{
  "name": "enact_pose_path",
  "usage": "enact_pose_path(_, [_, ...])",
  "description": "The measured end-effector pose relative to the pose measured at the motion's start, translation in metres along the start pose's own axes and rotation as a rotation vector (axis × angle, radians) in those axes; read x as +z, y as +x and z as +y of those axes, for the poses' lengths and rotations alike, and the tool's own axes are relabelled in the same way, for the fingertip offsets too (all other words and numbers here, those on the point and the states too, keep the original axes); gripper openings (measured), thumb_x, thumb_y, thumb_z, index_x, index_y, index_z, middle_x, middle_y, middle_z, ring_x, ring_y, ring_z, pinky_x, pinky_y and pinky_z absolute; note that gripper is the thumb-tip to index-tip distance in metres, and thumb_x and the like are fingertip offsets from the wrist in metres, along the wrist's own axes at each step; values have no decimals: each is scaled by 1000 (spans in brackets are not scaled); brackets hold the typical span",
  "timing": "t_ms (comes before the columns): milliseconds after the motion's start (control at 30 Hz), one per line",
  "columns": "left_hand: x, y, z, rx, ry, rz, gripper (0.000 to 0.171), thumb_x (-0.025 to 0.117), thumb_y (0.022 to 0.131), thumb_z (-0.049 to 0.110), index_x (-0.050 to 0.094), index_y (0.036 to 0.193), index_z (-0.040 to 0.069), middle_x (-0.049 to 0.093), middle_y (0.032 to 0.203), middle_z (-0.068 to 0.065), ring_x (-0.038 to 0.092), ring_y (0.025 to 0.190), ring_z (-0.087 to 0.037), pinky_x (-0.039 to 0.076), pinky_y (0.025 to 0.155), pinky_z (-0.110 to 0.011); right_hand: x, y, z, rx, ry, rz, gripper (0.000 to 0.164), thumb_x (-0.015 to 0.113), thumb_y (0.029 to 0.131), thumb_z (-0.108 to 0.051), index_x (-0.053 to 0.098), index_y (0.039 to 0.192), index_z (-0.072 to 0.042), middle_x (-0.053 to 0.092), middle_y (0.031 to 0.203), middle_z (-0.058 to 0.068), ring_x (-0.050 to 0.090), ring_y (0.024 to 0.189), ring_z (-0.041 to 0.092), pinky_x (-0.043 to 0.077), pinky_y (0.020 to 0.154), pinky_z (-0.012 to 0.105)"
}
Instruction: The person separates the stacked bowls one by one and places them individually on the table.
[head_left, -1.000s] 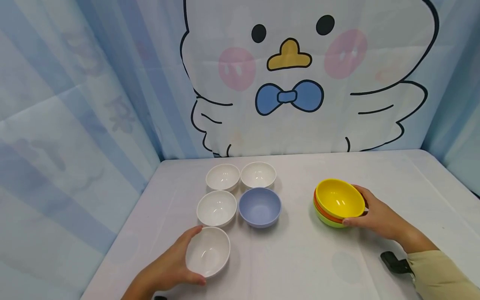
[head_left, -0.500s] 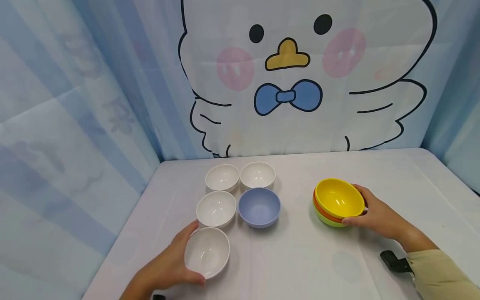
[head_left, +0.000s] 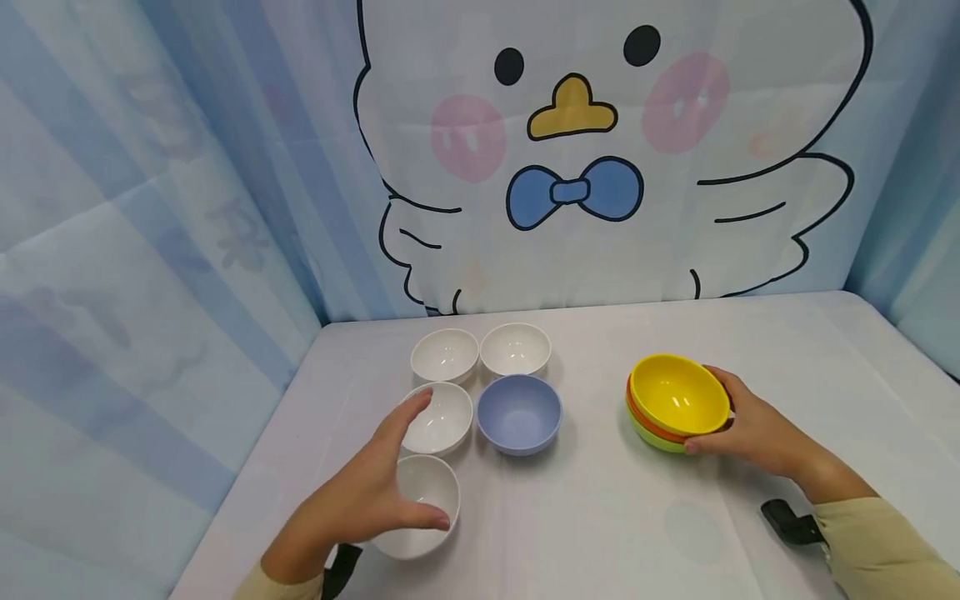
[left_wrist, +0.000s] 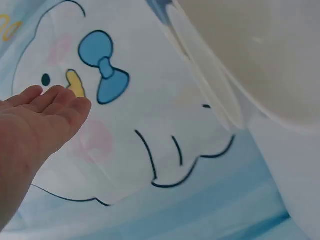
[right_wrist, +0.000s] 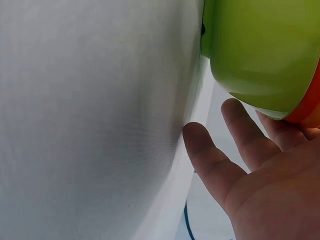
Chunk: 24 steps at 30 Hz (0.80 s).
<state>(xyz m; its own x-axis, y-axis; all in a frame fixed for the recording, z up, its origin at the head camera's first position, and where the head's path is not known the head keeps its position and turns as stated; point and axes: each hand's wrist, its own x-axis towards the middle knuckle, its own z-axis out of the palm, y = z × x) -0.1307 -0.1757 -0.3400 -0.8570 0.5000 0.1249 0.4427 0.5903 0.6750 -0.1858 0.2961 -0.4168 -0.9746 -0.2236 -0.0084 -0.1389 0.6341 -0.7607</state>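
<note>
My left hand (head_left: 360,496) hovers over the nearest white bowl (head_left: 431,482), thumb and fingers spread apart and holding nothing. Its fingertips overlap the view of a second white bowl (head_left: 450,421) just behind. Beside that one sits a periwinkle-blue bowl (head_left: 520,415). Over to the right, my right hand (head_left: 765,437) grips a nested stack, thumb at the near side and fingers around the right. A yellow bowl (head_left: 678,396) tops the stack, over an orange bowl (head_left: 649,423) and a lime-green bowl (right_wrist: 265,55) at the bottom. Some right fingers stick out below the green bowl in the right wrist view.
Two more white bowls, the back left one (head_left: 445,356) and the back right one (head_left: 516,348), stand behind the others on the white-covered table (head_left: 585,517). A curtain (head_left: 570,250) with a cartoon bird hangs along the table's back edge.
My left hand has let go of the nearest white bowl and moved up and slightly right over it. The right hand and its stack have stayed in place.
</note>
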Motion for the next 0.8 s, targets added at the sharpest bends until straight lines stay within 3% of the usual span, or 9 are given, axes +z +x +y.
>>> enact_pose_path(167, [6,31,31,145,-9,-34,125,95,66,34,17,158,7,22,162,-8,23,147,-24,25,115,-53,-1,-1,-2,-4,-3,5,112,84,81,-32,9,154,7,30,147,34,39,126,49,34,99,71])
enact_pose_path(267, [14,53,45,193,-26,-55,124,96,65,31,18,158,7,23,162,-6,24,146,-20,26,116,-48,-1,-1,-2,-11,-4,6,111,84,81,-32,10,154,7,30,147,34,40,126,49,34,99,71])
enact_pose_path(533, [44,109,74,208,-101,-123,116,94,70,31,20,159,15,25,162,2,28,145,-15,27,116,-38,-1,-1,-1,-9,7,8,111,85,80,-31,10,154,6,30,148,33,38,128,50,33,99,72])
enact_pose_path(800, [87,158,89,173,-59,-202,111,90,74,38,21,158,13,25,162,-1,30,145,-15,32,113,-33,0,-1,-1,-13,-2,16,110,85,80,-32,12,153,7,33,146,32,42,125,46,34,99,71])
